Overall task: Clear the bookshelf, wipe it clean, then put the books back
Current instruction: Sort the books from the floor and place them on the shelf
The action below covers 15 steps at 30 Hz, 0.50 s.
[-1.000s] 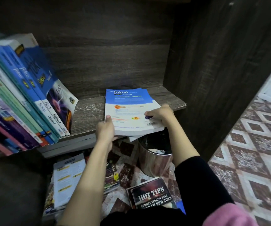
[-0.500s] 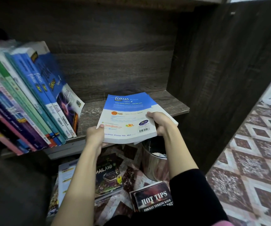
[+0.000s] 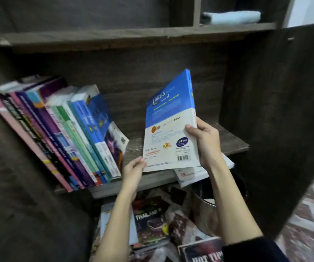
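Bare left forearm [image 3: 114,220], dark sleeve [image 3: 252,251] on right.

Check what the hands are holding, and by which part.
Both hold the Fokus book: the right hand grips its right edge low down, thumb on the cover; the left hand holds the bottom left corner.

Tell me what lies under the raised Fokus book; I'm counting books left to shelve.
A white book lies flat on the shelf, its corner jutting past the front edge. The Fokus book and right hand cover the rest of it.
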Available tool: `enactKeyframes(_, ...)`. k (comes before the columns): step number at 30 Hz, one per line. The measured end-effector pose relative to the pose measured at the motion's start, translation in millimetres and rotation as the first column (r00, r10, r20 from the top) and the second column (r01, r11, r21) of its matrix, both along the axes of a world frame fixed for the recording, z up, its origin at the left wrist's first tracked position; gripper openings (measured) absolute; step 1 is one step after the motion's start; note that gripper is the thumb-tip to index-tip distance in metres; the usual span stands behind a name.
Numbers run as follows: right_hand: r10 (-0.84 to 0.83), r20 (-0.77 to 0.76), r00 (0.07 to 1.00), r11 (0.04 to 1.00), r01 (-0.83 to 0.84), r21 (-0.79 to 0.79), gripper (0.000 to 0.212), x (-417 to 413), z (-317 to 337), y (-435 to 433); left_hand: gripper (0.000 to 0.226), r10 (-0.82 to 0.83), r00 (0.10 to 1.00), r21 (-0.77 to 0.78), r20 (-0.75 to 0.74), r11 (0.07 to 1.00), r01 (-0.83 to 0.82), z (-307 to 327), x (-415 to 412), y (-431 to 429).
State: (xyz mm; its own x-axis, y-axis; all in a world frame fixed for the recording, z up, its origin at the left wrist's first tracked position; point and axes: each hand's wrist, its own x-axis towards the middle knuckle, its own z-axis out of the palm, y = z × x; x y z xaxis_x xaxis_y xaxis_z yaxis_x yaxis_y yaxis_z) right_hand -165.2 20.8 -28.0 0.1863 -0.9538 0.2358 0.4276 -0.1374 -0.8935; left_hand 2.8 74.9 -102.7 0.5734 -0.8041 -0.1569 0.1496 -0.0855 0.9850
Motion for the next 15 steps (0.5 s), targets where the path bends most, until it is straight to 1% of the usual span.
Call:
enactKeyframes(2, -0.05, -0.014, 0.999, 0.991, 0.048, -0.126, 0.027, 16.6, 4.3, 8.6, 0.028, 0.128, 0.981, -0.139, 0.148, 0.984, -0.108, 22.1, 9.5, 7.3)
enactKeyframes(4, -0.212, -0.115, 0.97, 0.95, 0.177, -0.256, 0.022, 41.1, -1.4, 15.9, 0.024, 0.198, 0.961, -0.323, 0.193, 0.938, -0.128, 53.2, 17.4, 17.1)
enactKeyframes(5, -0.308, -0.167, 0.936, 0.916, 0.245, -0.317, 0.028, 55.4, -6.5, 19.5, 0.024, 0.2, 0.957, -0.396, 0.21, 0.912, -0.104, 71.9, 20.6, 22.0)
enactKeyframes(7, -0.451, -0.249, 0.857, 0.848, 0.324, -0.418, 0.049, 82.0, -18.2, 27.9, 0.024, 0.178, 0.949, -0.471, 0.261, 0.881, -0.036, 108.7, 26.1, 29.0)
enactKeyframes(9, -0.537, -0.278, 0.797, 0.788, 0.356, -0.502, 0.06, 102.3, -26.7, 36.0, 0.032, 0.121, 0.959, -0.476, 0.258, 0.879, 0.017, 141.8, 31.9, 31.0)
enactKeyframes(10, -0.558, -0.26, 0.788, 0.764, 0.365, -0.532, 0.06, 110.7, -29.2, 39.3, 0.042, 0.095, 0.956, -0.465, 0.277, 0.884, 0.046, 156.5, 35.1, 29.0)
enactKeyframes(11, -0.572, -0.231, 0.787, 0.74, 0.374, -0.559, 0.059, 118.1, -30.3, 42.6, 0.056, 0.085, 0.94, -0.444, 0.331, 0.893, 0.075, 169.0, 37.7, 26.5)
enactKeyframes(12, -0.583, -0.202, 0.787, 0.718, 0.383, -0.582, 0.056, 126.1, -30.5, 46.1, 0.071, 0.094, 0.9, -0.413, 0.426, 0.905, 0.101, 178.9, 41.5, 24.1)
enactKeyframes(13, -0.593, -0.18, 0.785, 0.699, 0.391, -0.598, 0.054, 133.0, -30.8, 48.8, 0.086, 0.106, 0.836, -0.38, 0.538, 0.916, 0.128, 186.0, 45.3, 20.1)
enactKeyframes(14, -0.593, -0.162, 0.788, 0.692, 0.396, -0.604, 0.052, 140.4, -31.5, 51.9, 0.096, 0.116, 0.753, -0.346, 0.648, 0.925, 0.155, 191.4, 51.1, 17.6)
enactKeyframes(15, -0.583, -0.154, 0.798, 0.697, 0.394, -0.599, 0.05, 146.3, -32.0, 55.1, 0.101, 0.116, 0.663, -0.305, 0.74, 0.936, 0.177, 195.0, 57.0, 15.0)
